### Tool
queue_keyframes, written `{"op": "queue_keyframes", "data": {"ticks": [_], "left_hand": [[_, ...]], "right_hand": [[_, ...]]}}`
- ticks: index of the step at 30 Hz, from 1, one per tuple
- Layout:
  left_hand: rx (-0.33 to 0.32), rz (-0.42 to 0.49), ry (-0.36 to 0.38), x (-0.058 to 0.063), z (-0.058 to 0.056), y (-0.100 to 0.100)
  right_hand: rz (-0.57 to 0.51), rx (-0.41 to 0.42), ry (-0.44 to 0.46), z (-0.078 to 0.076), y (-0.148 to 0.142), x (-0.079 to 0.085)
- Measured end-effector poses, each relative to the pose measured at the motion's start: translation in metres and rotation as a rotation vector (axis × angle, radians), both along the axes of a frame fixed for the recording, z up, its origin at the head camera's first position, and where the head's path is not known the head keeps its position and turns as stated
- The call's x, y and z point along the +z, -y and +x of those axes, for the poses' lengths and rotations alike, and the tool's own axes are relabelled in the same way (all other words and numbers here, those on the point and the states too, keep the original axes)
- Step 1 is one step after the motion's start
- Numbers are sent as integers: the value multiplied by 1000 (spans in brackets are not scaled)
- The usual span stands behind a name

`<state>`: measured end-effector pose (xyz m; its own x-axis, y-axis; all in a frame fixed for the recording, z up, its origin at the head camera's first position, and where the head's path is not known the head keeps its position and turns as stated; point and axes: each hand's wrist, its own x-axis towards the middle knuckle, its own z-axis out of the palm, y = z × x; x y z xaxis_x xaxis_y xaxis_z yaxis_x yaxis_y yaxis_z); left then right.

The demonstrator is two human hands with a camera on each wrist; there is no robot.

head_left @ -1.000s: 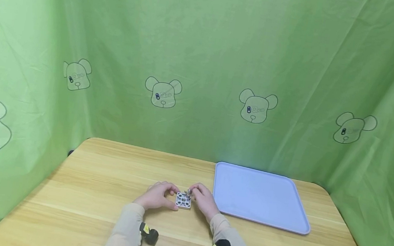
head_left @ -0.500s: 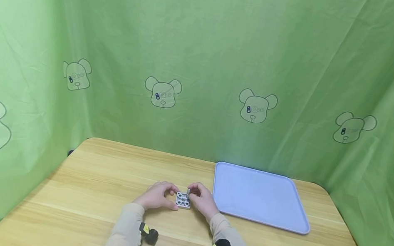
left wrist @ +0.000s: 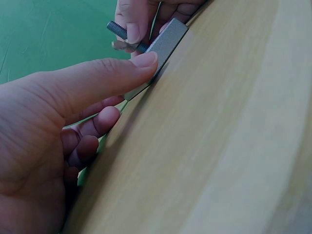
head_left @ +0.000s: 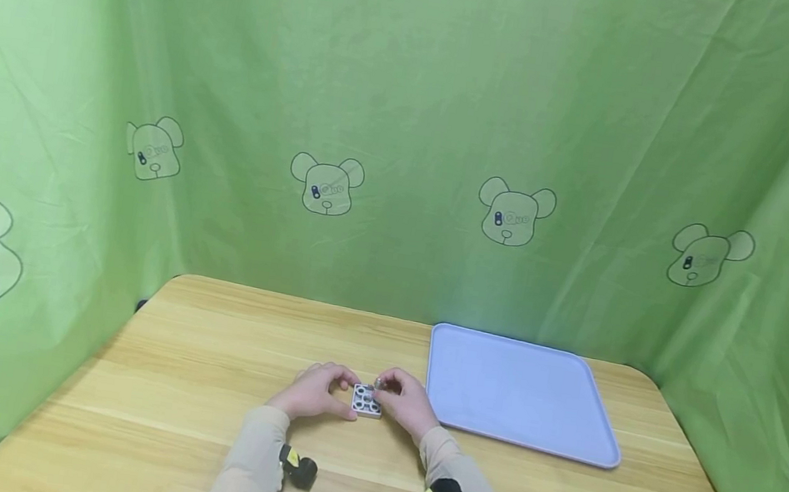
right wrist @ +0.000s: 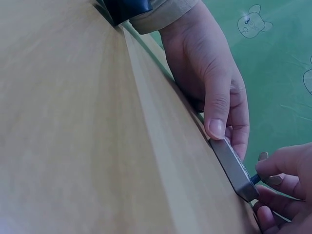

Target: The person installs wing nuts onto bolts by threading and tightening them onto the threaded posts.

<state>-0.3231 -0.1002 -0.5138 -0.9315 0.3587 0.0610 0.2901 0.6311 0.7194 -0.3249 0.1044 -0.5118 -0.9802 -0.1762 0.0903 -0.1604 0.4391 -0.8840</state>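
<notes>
A small square grey metal block [head_left: 360,411] with round holes in its top lies on the wooden table, between both hands. My left hand [head_left: 316,393] holds its left side, thumb along the near edge and fingers at the far edge. From the block's far right corner rises a threaded bolt [left wrist: 117,30] carrying a wing nut [left wrist: 125,46]. My right hand [head_left: 408,403] pinches the wing nut between thumb and index finger. Seen from the right wrist, the nut's wings stick out beside the fingertips, close above the block [right wrist: 234,168]. The right fingers hide part of the bolt.
A pale blue tray [head_left: 525,395] lies on the table [head_left: 239,325] at the back right, just beyond the right hand. A green curtain [head_left: 408,256] with bear heads hangs around the table. Each sleeve carries a black wrist camera [head_left: 304,473].
The right thumb and fingers have shifted round the wing nut, with the thumb now further left over the block. The left hand and the block stay in place.
</notes>
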Motion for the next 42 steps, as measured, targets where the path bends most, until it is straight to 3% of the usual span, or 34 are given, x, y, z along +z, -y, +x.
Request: {"op": "queue_keyframes", "data": {"ticks": [9,16,21,32,42], "left_hand": [[2,-8,4,0,0,-1],[4,-3,5,1,1,-1],[4,-1,5,1,1,-1],[6,-12,3,2,1,-2],[10,-10,1,2,2,-1]], "right_hand": [[14,-10,-15,0,0,1],[35,-60,36,1,1,5],[-9,-75,72,1,2,8],[-11,-22,2,0,1,2],[3,3,-7,0,1,1]]}}
